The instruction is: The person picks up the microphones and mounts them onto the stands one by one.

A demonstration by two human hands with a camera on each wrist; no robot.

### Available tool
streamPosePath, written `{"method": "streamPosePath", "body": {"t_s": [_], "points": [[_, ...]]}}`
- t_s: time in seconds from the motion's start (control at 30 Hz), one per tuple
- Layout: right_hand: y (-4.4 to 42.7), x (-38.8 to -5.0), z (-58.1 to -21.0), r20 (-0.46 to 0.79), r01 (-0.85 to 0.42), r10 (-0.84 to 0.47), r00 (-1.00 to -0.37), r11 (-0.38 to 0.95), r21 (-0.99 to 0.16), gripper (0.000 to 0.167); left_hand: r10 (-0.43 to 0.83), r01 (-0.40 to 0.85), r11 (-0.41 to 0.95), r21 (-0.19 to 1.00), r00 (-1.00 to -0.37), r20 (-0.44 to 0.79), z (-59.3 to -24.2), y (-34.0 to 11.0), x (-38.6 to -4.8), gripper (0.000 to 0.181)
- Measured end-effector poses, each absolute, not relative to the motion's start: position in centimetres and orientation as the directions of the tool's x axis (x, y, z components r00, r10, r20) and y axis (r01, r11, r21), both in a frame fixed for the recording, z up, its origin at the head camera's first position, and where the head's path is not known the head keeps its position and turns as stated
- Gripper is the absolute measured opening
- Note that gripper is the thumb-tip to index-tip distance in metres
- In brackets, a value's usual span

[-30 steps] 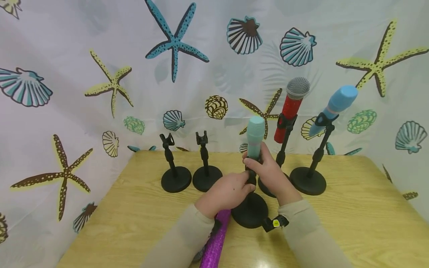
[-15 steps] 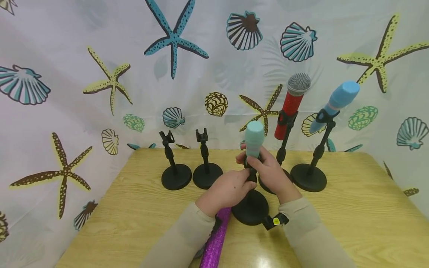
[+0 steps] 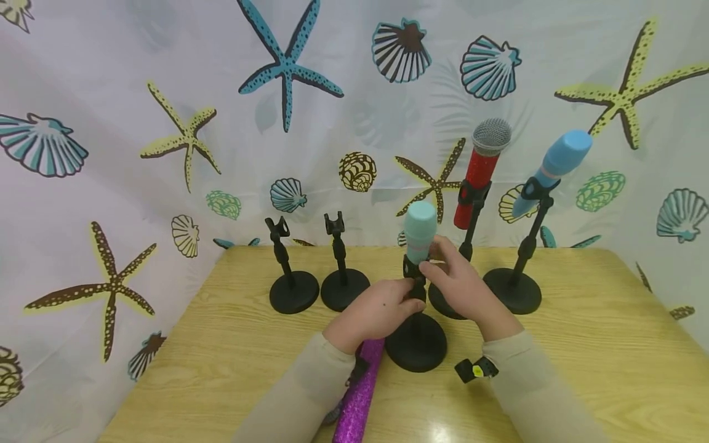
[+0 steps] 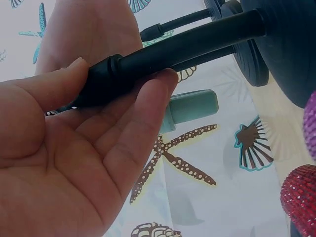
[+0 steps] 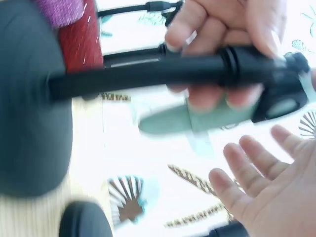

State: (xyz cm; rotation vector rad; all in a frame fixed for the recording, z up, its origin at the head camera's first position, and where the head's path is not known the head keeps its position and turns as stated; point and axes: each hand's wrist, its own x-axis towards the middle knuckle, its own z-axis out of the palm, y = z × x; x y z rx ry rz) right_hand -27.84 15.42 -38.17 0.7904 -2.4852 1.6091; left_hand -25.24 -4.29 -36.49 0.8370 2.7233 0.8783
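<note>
A mint-green microphone [image 3: 420, 229] sits in the clip of a black desk stand [image 3: 416, 346], in the middle of the table. My left hand [image 3: 379, 311] grips the stand's pole below the clip; in the left wrist view, thumb and fingers wrap its collar [image 4: 101, 81]. My right hand [image 3: 468, 292] is just right of the microphone with fingers loosely bent. The right wrist view shows that hand [image 5: 271, 182] with fingers spread, apart from the microphone [image 5: 212, 118]. The microphone's lower end points down behind the pole.
A red microphone [image 3: 477, 175] and a blue microphone [image 3: 562, 160] sit in stands behind, to the right. Two bare-clipped stands [image 3: 293, 292] [image 3: 344, 289] are at the back left. A purple glittery microphone [image 3: 359, 400] lies by my left forearm. A patterned curtain [image 3: 310, 166] hangs behind.
My right hand has let go of the microphone and clip and moved slightly right. The microphone has dipped, tilting toward me. My left hand stays on the pole.
</note>
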Motion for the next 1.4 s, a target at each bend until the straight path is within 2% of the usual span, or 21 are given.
{"method": "streamPosePath", "body": {"t_s": [0.1,0.27,0.4,0.5,0.63,0.8,0.9,0.97,1.07,1.2,1.3,1.4], "points": [[16.7,-27.1,-38.2,0.283,-0.435,-0.368,-0.886,0.446,-0.782,0.045,0.540,0.415,0.661,0.625,-0.841,-0.013,-36.6,-4.5,-25.4,0.015],[17.7,-26.0,-39.2,0.119,-0.440,-0.472,-0.873,0.660,-0.609,0.040,0.576,0.404,0.628,0.665,-0.816,-0.047,-36.6,-5.1,-26.0,0.022],[16.9,-25.3,-40.3,-0.011,-0.498,-0.563,-0.826,0.740,-0.452,0.055,0.647,0.423,0.550,0.720,-0.761,-0.047,-36.9,-5.6,-26.8,0.035],[16.0,-24.7,-41.3,-0.099,-0.515,-0.586,-0.804,0.770,-0.376,0.069,0.688,0.429,0.473,0.770,-0.726,-0.018,-37.4,-5.8,-27.2,0.038],[14.9,-24.2,-42.3,-0.128,-0.526,-0.582,-0.803,0.793,-0.308,0.075,0.647,0.438,0.453,0.777,-0.761,0.051,-38.0,-5.8,-26.9,0.029],[14.6,-24.2,-42.5,-0.097,-0.528,-0.573,-0.814,0.799,-0.286,0.071,0.521,0.476,0.561,0.677,-0.839,0.158,-37.7,-4.8,-25.8,0.016],[14.8,-24.3,-42.3,-0.111,-0.507,-0.558,-0.823,0.808,-0.299,0.072,0.465,0.497,0.648,0.578,-0.858,0.217,-37.4,-4.1,-25.4,0.023],[15.0,-24.4,-42.2,-0.122,-0.495,-0.552,-0.825,0.810,-0.314,0.073,0.446,0.482,0.685,0.547,-0.870,0.208,-37.1,-3.8,-25.4,0.029],[15.1,-24.4,-42.2,-0.136,-0.486,-0.550,-0.824,0.809,-0.329,0.074,0.474,0.457,0.689,0.563,-0.871,0.128,-36.7,-3.8,-25.5,0.028],[15.0,-24.5,-42.1,-0.134,-0.488,-0.552,-0.823,0.808,-0.331,0.071,0.567,0.423,0.587,0.690,-0.823,0.022,-36.6,-4.3,-25.8,0.022],[14.9,-24.5,-42.1,-0.131,-0.489,-0.552,-0.823,0.808,-0.328,0.070,0.565,0.402,0.553,0.730,-0.825,0.026,-36.8,-4.6,-26.0,0.024],[14.9,-24.6,-42.2,-0.138,-0.483,-0.547,-0.826,0.812,-0.329,0.070,0.498,0.410,0.622,0.667,-0.864,0.066,-36.9,-4.3,-25.9,0.019]]}}
